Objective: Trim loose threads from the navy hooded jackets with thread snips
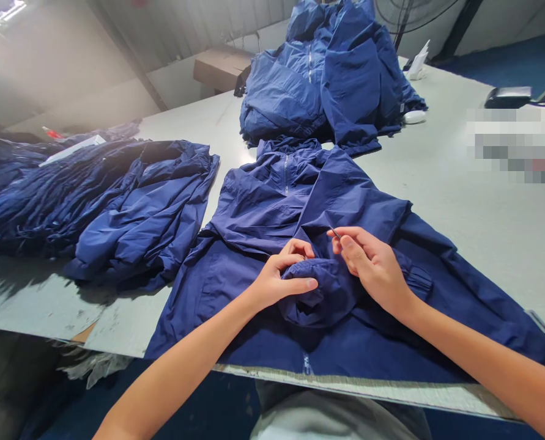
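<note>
A navy blue zip jacket [254, 214] lies spread over the table in front of me, its collar pointing away. My left hand [288, 275] grips a bunched sleeve end [318, 299] of this jacket, thumb on top and fingers behind the fabric. Just to the right, my right hand [368, 263] is closed around a small, thin, dark pointed tool [336, 233]. Only the tip shows, so its exact kind is unclear. The tip is close above the jacket front, beside the gathered cloth. Another elastic cuff [418, 281] lies to the right of my right hand.
Behind the jacket stands a pile of navy jackets [318, 79]. A long stack of folded navy garments [116, 208] occupies the left side. A white rounded object [414, 117] and a black device [508, 97] rest on the pale table [456, 165]. Its front edge runs close to my body.
</note>
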`<act>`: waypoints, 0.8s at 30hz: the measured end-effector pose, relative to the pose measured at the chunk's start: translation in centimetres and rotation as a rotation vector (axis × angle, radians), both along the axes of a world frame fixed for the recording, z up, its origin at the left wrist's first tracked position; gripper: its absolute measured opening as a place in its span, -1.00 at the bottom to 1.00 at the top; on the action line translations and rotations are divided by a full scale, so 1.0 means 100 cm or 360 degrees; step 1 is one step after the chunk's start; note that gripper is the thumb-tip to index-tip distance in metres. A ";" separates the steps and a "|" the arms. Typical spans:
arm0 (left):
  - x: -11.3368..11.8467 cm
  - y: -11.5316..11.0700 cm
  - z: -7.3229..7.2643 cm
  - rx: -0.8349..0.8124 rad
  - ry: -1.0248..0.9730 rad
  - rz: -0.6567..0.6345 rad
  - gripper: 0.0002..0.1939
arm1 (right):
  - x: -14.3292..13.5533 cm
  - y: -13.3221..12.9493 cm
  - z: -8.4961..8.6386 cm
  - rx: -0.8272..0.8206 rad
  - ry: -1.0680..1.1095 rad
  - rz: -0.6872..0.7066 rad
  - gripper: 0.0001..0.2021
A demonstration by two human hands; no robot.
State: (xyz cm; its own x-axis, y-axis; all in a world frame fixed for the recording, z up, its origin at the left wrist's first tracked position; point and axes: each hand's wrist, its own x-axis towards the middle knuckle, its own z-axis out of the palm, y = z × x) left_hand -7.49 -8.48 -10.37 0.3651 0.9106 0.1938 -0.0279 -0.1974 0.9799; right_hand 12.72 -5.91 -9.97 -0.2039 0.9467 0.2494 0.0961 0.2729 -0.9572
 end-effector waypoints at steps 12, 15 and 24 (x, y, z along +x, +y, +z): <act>-0.002 -0.001 0.000 -0.0174 0.0180 0.0073 -0.67 | 0.000 0.002 0.000 -0.0318 0.0099 0.0492 -0.68; 0.000 -0.004 -0.003 -0.0114 0.0197 0.0059 -0.52 | -0.001 0.001 0.001 -0.0295 0.0017 0.0389 -0.71; 0.003 -0.015 0.002 0.0468 0.0619 0.0381 -0.56 | -0.007 -0.008 0.004 0.0103 -0.0280 0.0294 -0.77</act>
